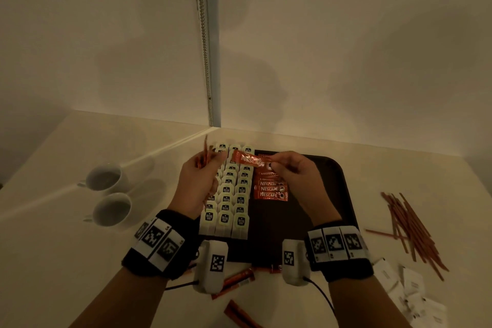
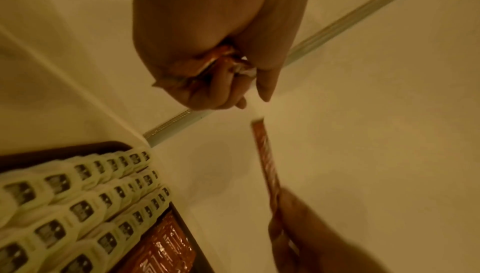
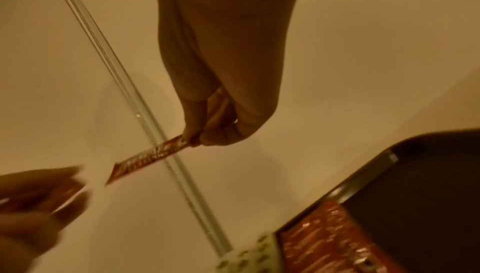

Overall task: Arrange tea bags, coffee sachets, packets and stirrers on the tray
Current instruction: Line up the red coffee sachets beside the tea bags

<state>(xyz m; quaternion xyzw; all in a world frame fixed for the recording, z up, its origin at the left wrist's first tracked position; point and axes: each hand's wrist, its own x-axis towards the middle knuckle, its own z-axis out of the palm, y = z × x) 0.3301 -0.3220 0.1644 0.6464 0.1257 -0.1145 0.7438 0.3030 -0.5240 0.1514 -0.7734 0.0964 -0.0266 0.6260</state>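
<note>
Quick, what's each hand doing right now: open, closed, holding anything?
Left hand: closed, gripping a bunch of coffee sachets.
Right hand: closed, fingers pinching one end of a single Nescafe sachet above the tray.

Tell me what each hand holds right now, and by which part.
The right hand pinches one coffee sachet by its right end. The left hand holds a bunch of coffee sachets around their lower part.
</note>
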